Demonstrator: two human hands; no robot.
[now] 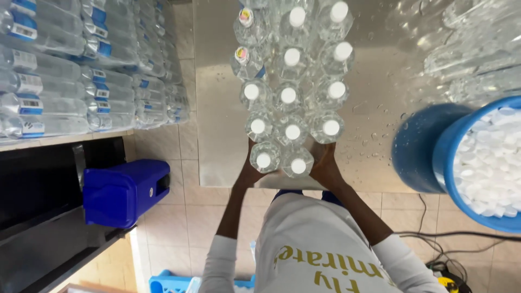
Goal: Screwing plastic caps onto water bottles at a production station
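Bottles: capped clear bottles in rows on the wet steel counter.
Left hand: grip cupped against the nearest bottles.
Right hand: likewise, opposite side.
Blue bucket: right of the bottles.

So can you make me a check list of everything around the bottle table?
Surface: wet steel table, water drops.
Job's things: capped clear bottles in rows; two at the front edge.
Clutter: blue tub of white caps.
Hands: left hand and right hand against the front bottles.
Cables: black cables on the floor, right.
Surroundings: stacked bottle packs, blue bin, tiled floor.
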